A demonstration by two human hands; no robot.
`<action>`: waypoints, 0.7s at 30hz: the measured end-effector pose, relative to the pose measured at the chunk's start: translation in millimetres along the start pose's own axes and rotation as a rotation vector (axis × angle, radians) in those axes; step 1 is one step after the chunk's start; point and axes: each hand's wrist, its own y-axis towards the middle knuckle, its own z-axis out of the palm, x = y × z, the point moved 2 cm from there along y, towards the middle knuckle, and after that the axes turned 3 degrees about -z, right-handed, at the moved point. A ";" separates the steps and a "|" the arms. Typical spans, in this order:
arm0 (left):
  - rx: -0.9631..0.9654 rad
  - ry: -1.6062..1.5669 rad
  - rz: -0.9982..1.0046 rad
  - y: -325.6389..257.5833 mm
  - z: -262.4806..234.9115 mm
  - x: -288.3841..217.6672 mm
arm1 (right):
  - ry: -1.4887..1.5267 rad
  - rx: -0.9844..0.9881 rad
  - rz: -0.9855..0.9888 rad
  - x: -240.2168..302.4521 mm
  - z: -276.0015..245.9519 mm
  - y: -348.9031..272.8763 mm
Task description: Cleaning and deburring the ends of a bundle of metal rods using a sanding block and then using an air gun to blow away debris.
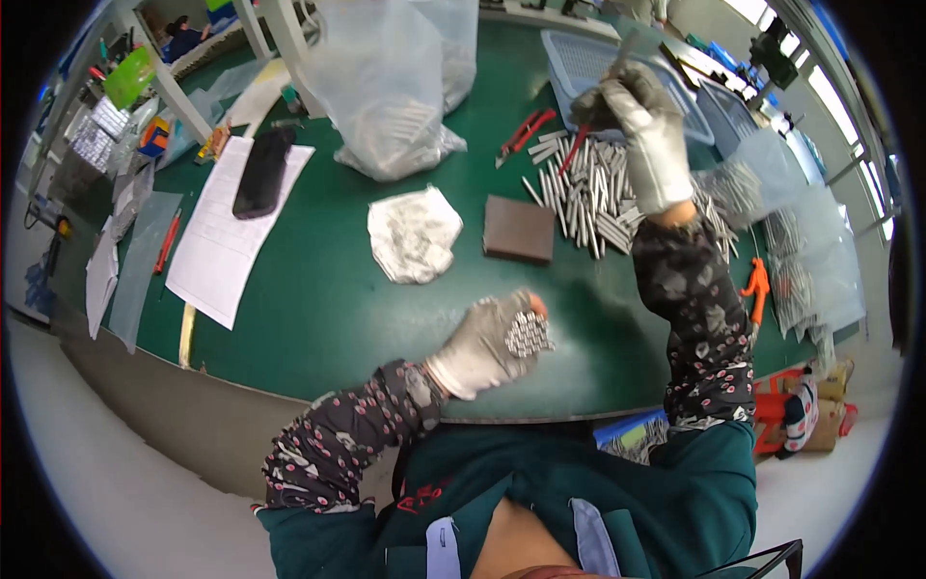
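My left hand [487, 343], in a pale work glove with bare fingertips, is closed around a bundle of small metal pins [528, 334], their ends facing up, just above the green table. My right hand [646, 135], also gloved, is raised over the far right of the table. Its fingers are closed on a slim grey metal rod [627, 46] that points up and away. Below and beside it lies a loose pile of metal pins [588, 198]. A brown block [519, 230] sits left of the pile, and a crumpled white cloth [415, 234] lies further left.
Beyond the pile stands a blue plastic basket [569, 72], with red-handled pliers [526, 135] nearby. Clear bags of pins [796, 251] and an orange-handled tool [757, 289] are at right. Large plastic bags [386, 87] stand at the back; a phone [263, 174] rests on paper [217, 241] at left.
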 end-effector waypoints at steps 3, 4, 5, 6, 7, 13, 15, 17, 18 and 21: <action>0.012 -0.046 0.020 7.1 0.3 0.6 | 0.038 -0.003 0.123 18.6 -25.0 -78.7; 0.014 0.001 0.023 9.5 0.1 -1.1 | 0.041 0.000 0.177 10.8 -32.9 -104.4; 0.036 0.004 0.034 15.2 3.4 -1.2 | 0.079 -0.010 0.183 -2.7 -41.5 -132.3; 0.031 -0.004 0.035 16.1 5.0 0.5 | 0.154 -0.008 0.268 -15.4 -42.5 -155.9; 0.024 -0.013 0.035 14.1 6.3 2.0 | 0.180 -0.028 0.333 -22.9 -42.0 -172.2; -0.026 -0.042 0.040 4.0 7.9 4.3 | -0.086 0.060 0.679 9.1 -15.5 -185.3; -0.042 -0.006 0.059 4.6 8.1 5.0 | -0.040 0.137 0.605 -6.9 5.4 -197.7; -0.057 0.045 0.121 5.3 6.2 11.3 | -0.057 0.182 0.553 -13.4 19.0 -201.9; -0.061 -0.073 0.094 5.2 7.2 12.8 | -0.024 0.157 0.556 -17.4 22.7 -199.7; -0.050 -0.165 0.064 7.2 5.5 20.3 | 0.036 0.155 0.630 -13.5 22.0 -196.0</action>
